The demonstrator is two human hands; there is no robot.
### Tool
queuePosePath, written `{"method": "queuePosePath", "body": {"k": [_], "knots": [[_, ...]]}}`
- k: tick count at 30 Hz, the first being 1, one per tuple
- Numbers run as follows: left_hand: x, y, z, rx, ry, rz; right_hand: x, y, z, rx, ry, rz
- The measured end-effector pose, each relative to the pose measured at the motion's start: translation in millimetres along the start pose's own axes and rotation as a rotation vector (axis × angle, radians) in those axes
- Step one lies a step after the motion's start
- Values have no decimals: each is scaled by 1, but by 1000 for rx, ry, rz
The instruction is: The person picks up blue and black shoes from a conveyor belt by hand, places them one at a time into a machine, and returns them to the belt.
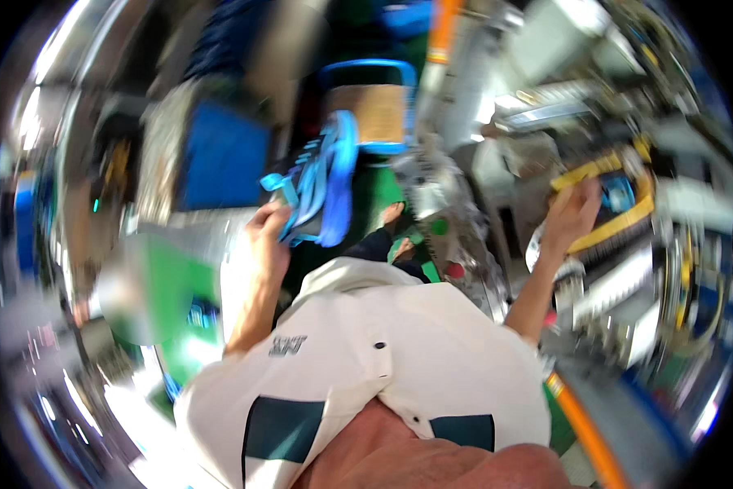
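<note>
Left hand (268, 232) pinching blue piece (339, 183), green floor (378, 189) beside; right hand (575, 213) at yellow rim (619, 224), grip unclear

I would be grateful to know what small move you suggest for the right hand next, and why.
Perhaps settle the right hand on the blue piece inside the yellow-edged frame: the hand appears right beside it, while the left hand is occupied with the blue strap-like parts. Blur hides whether the piece is already gripped.

We note bright light; streaked glare upper left; heavy motion blur, shirt (350, 318) sharper; edges curved, corners black
</note>
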State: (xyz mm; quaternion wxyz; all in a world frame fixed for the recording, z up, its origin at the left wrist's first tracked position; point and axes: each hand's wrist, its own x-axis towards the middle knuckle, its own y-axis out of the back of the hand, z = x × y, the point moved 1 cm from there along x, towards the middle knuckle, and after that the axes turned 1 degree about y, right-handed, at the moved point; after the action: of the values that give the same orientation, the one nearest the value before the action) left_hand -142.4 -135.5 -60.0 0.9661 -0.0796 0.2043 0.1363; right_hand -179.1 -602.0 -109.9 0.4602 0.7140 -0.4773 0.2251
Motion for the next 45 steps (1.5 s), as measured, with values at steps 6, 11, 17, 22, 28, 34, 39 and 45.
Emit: {"method": "queuePosePath", "body": {"k": [6,11,17,22,28,34,39,45], "knots": [[-31,74,-55,-113,190,203,-179,-89,-91,163,110,-641],[-49,157,-81,-335,267,532,-162,-102,-117,305,149,-520],[-6,337,-142,-235,64,970,-17,-83,-333,1010,-23,-697],[44,496,-172,-86,52,1197,17,-11,-538,2168,541,-978],[76,616,-177,92,50,1497,6,20,-701,1918,637,-1605],[98,654,-193,436,39,1446,-37,-40,-818,2173,1020,-1964],[101,636,-196,367,52,1406,-47,-86,-950,1678,1367,-2235],[99,648,-184,332,75,1353,-115,-188,-1129,947,1517,-744]]}}
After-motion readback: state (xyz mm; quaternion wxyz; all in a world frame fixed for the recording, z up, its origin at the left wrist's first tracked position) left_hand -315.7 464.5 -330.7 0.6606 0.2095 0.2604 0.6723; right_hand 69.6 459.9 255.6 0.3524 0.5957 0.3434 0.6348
